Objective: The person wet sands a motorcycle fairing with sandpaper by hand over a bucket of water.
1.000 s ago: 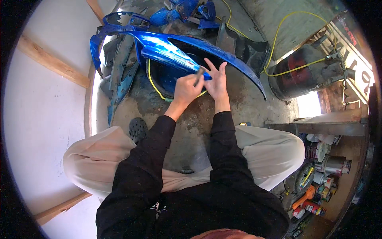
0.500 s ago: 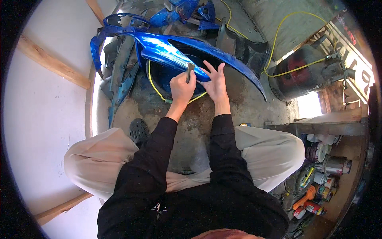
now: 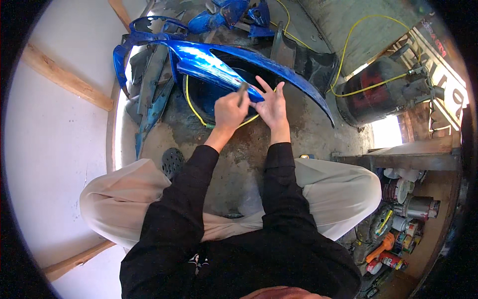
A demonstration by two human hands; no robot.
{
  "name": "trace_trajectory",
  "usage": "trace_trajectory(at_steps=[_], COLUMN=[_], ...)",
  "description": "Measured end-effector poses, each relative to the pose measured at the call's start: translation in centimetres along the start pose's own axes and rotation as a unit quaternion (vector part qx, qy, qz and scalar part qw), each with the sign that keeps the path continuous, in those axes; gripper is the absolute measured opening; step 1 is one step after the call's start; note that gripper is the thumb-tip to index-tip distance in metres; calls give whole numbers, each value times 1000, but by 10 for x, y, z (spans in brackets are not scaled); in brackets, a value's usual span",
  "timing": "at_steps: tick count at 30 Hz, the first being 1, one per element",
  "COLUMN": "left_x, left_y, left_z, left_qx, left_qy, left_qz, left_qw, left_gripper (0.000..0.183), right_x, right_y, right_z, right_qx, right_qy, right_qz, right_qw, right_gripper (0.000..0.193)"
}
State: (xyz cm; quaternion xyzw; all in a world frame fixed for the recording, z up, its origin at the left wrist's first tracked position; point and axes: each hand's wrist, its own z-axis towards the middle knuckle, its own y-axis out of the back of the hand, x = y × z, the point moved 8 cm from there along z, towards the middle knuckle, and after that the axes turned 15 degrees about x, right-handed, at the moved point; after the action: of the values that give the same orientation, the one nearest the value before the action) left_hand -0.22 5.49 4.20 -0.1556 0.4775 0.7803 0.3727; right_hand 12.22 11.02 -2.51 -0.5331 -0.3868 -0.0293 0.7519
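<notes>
A glossy blue motorcycle fairing panel (image 3: 208,64) lies across a dark round tub (image 3: 199,99), its narrow end toward me. In my left hand (image 3: 230,112), closed, is a small grey-brown strip (image 3: 242,89), held at the panel's lower edge near the tip; its exact kind is unclear. Palm up, my right hand (image 3: 273,107) is at that same tip. Its fingers are spread, some of them touching or passing under the panel's edge. A yellow hose (image 3: 195,110) curves around the tub's near side.
More blue fairing parts (image 3: 219,20) lie at the back, with dark panels (image 3: 152,84) at the left. A dark cylindrical tank (image 3: 373,92) stands at the right. Below it, a wooden shelf (image 3: 413,160) has cans and tools underneath. A white wall (image 3: 59,139) bounds the left.
My left hand and the strip have shifted slightly down and to the right along the panel's edge. My right hand has moved slightly right. The panel stays in place.
</notes>
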Motion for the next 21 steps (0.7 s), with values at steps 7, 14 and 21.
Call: trace_trajectory(at_steps=[7, 14, 21], left_x=[-10, -16, -19], left_y=[-2, -5, -16], left_z=[4, 4, 0], left_qx=[42, 50, 100], left_qy=[-60, -58, -85], left_qz=[22, 37, 51], left_qw=[997, 996, 990], left_gripper=[24, 26, 23], right_x=[2, 2, 2], right_y=[6, 18, 6], right_z=[0, 1, 1], right_qx=[8, 11, 13], right_qy=[-7, -3, -6], right_qz=[-11, -13, -53], right_qw=[1000, 1000, 998], right_gripper=[107, 108, 108])
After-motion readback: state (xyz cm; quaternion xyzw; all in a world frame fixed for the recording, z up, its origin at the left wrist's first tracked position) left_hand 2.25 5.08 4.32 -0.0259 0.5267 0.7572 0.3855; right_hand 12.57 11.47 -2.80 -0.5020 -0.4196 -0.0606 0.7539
